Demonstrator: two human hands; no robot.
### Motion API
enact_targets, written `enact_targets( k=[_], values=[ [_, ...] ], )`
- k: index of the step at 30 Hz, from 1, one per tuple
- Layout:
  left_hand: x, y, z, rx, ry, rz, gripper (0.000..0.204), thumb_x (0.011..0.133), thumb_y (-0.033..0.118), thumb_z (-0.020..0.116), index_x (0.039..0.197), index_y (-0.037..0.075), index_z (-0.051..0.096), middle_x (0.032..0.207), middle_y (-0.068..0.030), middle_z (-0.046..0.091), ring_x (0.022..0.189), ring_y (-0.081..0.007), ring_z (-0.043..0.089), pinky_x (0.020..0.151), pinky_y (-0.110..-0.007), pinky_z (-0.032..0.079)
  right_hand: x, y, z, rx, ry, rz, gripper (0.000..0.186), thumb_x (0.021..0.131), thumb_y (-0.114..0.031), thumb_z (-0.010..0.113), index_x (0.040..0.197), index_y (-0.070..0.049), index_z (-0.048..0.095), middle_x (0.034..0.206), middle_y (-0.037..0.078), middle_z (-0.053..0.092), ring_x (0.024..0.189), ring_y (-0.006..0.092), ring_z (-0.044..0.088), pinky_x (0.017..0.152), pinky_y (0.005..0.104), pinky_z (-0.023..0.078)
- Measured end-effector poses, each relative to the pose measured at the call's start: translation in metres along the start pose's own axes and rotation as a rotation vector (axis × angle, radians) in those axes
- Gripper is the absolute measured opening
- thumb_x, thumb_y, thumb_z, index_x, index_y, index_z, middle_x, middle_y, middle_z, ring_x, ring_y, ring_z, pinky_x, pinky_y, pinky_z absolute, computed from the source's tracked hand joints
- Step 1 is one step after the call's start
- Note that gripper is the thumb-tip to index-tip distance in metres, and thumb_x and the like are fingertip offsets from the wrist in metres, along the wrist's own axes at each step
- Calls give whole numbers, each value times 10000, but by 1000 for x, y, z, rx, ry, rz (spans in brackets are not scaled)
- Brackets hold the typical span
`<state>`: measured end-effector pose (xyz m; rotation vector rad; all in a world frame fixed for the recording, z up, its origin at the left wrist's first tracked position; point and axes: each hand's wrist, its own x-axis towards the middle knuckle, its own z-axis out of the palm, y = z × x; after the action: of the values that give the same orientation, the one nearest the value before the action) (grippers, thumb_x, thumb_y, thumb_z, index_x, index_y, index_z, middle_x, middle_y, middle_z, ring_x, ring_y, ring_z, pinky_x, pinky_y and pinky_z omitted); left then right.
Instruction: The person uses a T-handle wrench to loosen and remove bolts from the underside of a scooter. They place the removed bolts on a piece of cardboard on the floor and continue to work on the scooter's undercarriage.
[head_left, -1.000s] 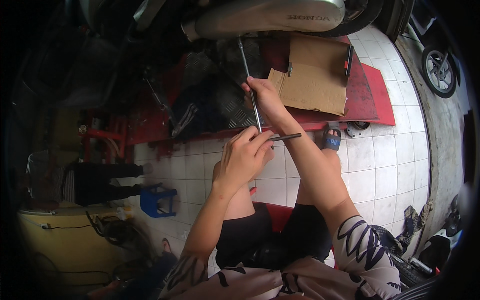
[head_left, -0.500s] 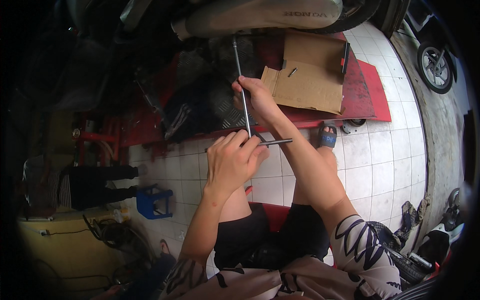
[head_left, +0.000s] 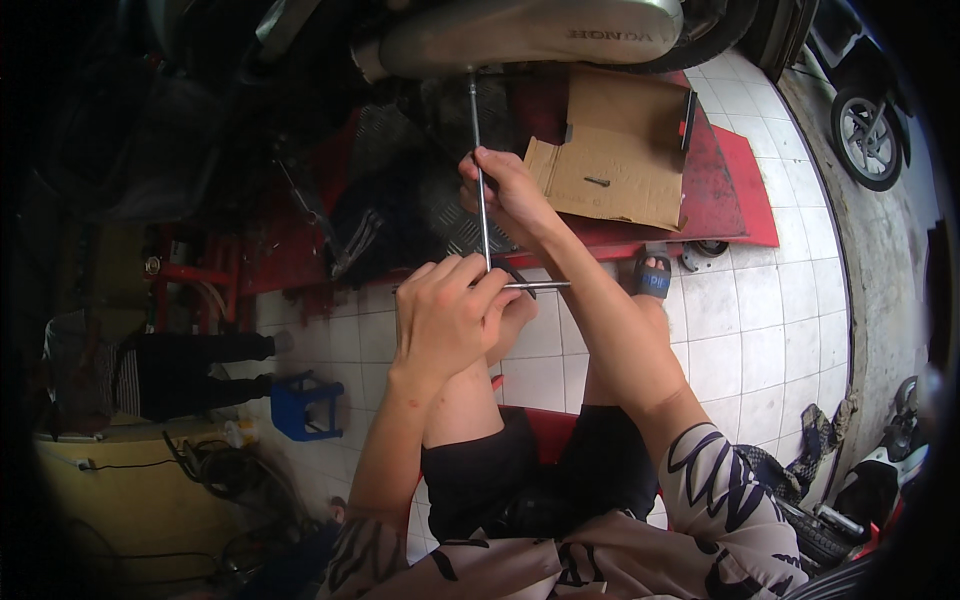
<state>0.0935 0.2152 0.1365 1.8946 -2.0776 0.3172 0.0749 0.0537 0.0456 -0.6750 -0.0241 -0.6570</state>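
My left hand is closed on the crossbar of a long steel T-handle wrench, below the middle of the view. Higher up, my right hand grips the same wrench's shaft, thumb along it. The shaft runs up to the underside of a motorcycle's silver exhaust muffler, where its tip meets something too small to make out. Right of the shaft, an opened cardboard box lies on a red lift platform, with a small metal piece on it.
A blue plastic stool stands at left, near a person in dark trousers. A yellow cabinet with cables is at lower left. A scooter wheel is at upper right. White tiled floor lies around my legs.
My left hand has moved left relative to the right one, and the crossbar has turned from slightly sloping to nearly level. The whole scene has shifted slightly left in view.
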Motion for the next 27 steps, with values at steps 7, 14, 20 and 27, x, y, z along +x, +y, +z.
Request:
enact_targets(
  k=[7, 14, 20, 27],
  values=[
    [3, 3, -3, 53, 5, -6, 120, 700, 219, 715, 739, 127, 648, 682, 2, 524, 645, -175, 541, 551, -305, 383, 2, -7, -2, 1, -78, 24, 343, 1001, -284, 399, 756, -65, 499, 557, -50, 337, 504, 62, 292, 494, 226, 266],
    [0, -1, 0, -31, 44, -4, 142, 679, 182, 725, 736, 94, 630, 672, -26, 523, 627, -212, 538, 540, -326, 395, 1, -2, 9, 2, 42, -3, 322, 998, -261, 400, 753, -77, 496, 535, -51, 306, 498, 73, 267, 511, 237, 266],
    [0, -5, -13, 75, -89, 22, 137, 696, 194, 713, 725, 96, 622, 700, -21, 523, 668, -199, 545, 571, -325, 402, 2, 5, 15, 117, 55, 16, 314, 1000, -244, 384, 749, -85, 484, 531, -43, 308, 493, 77, 269, 500, 242, 257],
    [20, 7, -39, 241, -294, 81, 149, 737, 216, 690, 738, 89, 611, 709, -29, 522, 688, -198, 548, 583, -326, 402, 10, 8, 16, 397, -164, -11, 312, 1011, -291, 389, 799, -84, 488, 492, -34, 312, 478, 99, 297, 527, 261, 291]
  ],
)
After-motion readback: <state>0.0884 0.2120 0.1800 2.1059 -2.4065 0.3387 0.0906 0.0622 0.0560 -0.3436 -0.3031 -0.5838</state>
